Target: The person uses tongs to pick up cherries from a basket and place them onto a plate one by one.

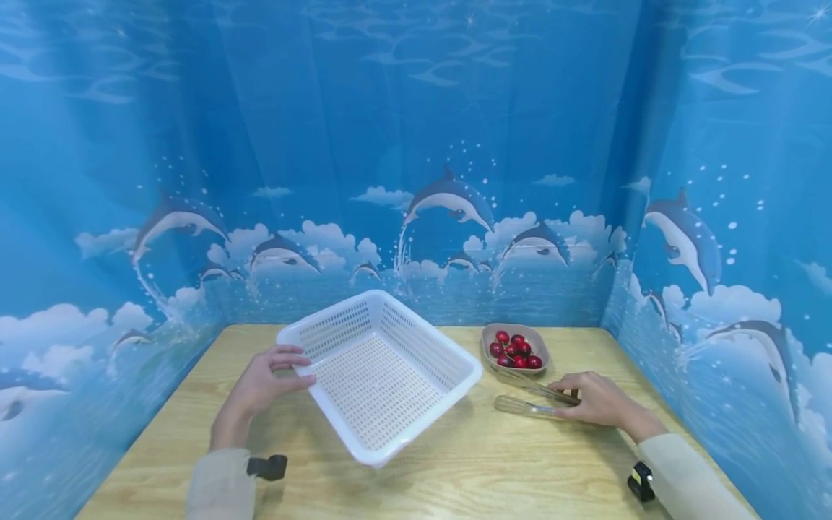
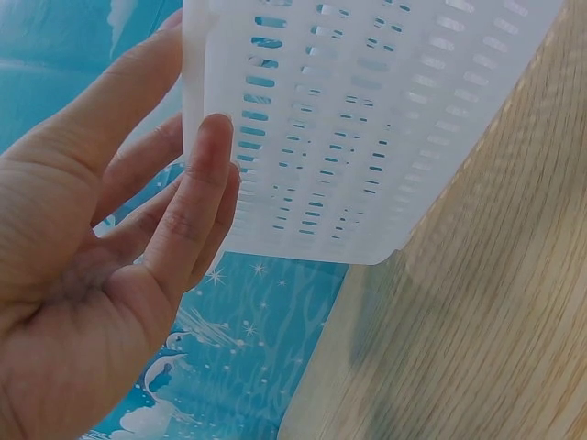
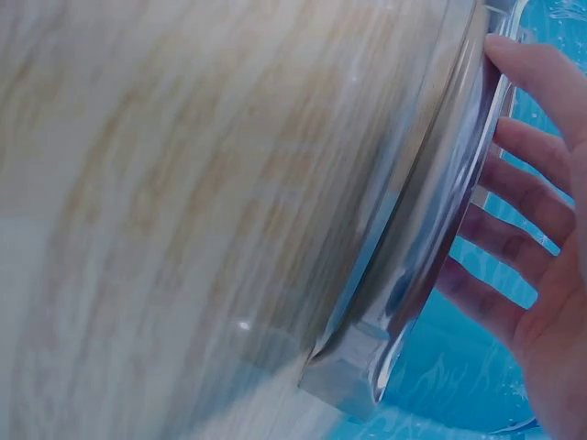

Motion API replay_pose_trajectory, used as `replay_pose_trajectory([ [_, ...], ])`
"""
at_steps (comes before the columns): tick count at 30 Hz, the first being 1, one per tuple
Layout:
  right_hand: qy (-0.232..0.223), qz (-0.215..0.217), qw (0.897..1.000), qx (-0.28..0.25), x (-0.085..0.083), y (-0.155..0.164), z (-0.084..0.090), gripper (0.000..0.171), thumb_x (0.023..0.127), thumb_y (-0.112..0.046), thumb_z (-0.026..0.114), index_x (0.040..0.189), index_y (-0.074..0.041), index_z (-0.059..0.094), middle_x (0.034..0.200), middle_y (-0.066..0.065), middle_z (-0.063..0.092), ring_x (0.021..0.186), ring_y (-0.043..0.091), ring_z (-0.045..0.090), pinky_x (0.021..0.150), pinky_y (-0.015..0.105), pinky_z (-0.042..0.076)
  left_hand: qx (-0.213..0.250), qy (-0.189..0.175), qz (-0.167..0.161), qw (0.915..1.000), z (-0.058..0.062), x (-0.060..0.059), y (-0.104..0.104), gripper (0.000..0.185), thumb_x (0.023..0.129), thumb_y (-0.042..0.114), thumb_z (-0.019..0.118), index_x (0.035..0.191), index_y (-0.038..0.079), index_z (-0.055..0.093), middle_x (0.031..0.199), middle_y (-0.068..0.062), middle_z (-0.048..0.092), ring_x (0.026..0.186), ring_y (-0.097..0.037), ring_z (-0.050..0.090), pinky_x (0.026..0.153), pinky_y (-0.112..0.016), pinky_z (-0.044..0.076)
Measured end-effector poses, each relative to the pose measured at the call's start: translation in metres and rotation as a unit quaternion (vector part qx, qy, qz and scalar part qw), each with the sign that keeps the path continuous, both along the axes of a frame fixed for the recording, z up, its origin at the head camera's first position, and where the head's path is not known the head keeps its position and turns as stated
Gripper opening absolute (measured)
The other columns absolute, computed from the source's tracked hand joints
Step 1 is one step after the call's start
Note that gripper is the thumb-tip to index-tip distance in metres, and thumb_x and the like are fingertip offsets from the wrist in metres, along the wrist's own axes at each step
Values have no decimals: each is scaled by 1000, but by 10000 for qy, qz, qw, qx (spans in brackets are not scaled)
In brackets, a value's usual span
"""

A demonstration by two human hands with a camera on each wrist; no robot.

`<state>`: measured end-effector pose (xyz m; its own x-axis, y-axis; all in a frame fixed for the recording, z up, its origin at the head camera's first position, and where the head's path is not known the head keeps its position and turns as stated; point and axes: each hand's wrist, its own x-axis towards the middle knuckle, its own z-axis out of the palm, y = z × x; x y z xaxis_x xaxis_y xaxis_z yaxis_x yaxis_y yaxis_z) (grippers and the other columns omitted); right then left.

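At the centre of the wooden worktop (image 1: 455,477) stands one white perforated basket (image 1: 380,375), tilted, its near corner on the wood and its far-left side raised. The left hand (image 1: 263,383) grips the basket's left rim, thumb over the edge and fingers (image 2: 197,197) against the outer slotted wall. Right of the basket, one shallow beige dish (image 1: 516,350) holds red cherries (image 1: 516,350); about eight show, though the exact count is uncertain. Between the dish and the near edge of the worktop lies one pair of metal tongs (image 1: 529,401), pointing toward the basket. The right hand (image 1: 601,401) rests on the tongs' handle end, fingers (image 3: 523,174) loosely extended along the metal, not clenched. Blue dolphin-printed sheeting (image 1: 448,202) encloses the worktop behind the basket and on both sides.
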<state>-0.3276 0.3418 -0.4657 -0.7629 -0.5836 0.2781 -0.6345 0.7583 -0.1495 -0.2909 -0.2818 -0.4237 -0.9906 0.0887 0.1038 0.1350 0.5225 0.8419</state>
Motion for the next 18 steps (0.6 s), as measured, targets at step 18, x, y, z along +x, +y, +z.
replay_pose_trajectory([
  [18,-229,-440,9987,71,5,-10,8,53,88,-46,78,126,-9,74,121,12,75,109,35,71,92,56,60,-96,19,-30,9999,2,0,1,56,86,31,84,128,-2,68,156,-23,46,133,-47,56,108,-57,53],
])
